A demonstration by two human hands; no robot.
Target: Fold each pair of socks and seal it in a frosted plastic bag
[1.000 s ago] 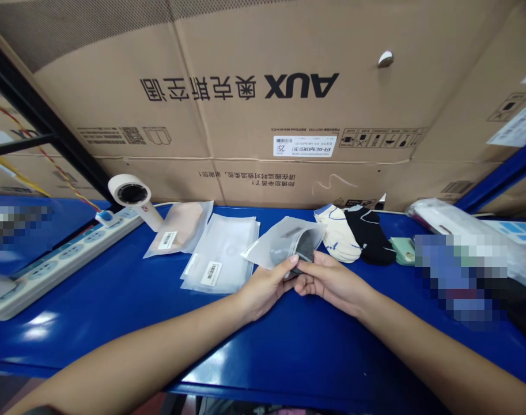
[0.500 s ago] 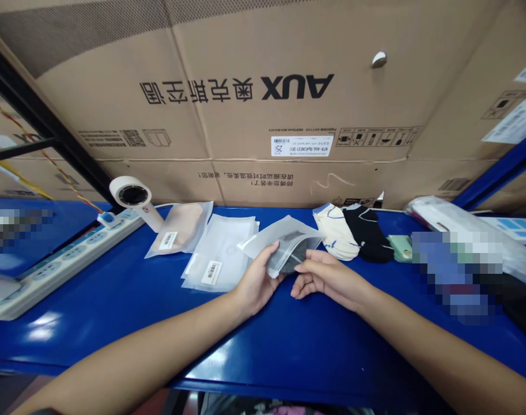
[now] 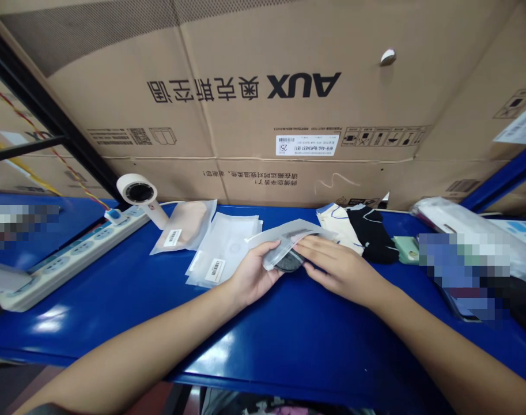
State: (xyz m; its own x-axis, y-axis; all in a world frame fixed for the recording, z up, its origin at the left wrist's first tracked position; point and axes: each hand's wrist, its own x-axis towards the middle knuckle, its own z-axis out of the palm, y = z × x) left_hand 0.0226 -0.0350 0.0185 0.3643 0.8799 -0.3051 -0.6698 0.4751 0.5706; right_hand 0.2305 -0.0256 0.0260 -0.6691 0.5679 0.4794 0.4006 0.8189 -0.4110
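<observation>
A frosted plastic bag [image 3: 306,226] is held above the table, with a dark grey folded cloth item [image 3: 291,264], possibly a sock, at its near opening. My left hand [image 3: 254,275] grips the bag's left side, thumb on top. My right hand [image 3: 344,268] is closed at the bag's right side, fingers over its edge and against the dark item; part of its grip is hidden. Left of the hands lie flat frosted bags [image 3: 222,236] with a barcode label. Behind my right hand are cream socks [image 3: 338,222] and black socks [image 3: 375,236].
A bag with a pinkish item [image 3: 189,222] lies by a small white fan [image 3: 137,190]. A long power strip [image 3: 68,259] runs along the left. A green case [image 3: 405,249], a blurred-out object [image 3: 457,276] and a clear-wrapped pack [image 3: 483,230] sit right. Cardboard [image 3: 245,34] walls the back.
My right hand has turned and shifted its fingers onto the bag's right edge. The bag has tilted lower, and the dark item shows at the near opening. The view has shifted slightly.
</observation>
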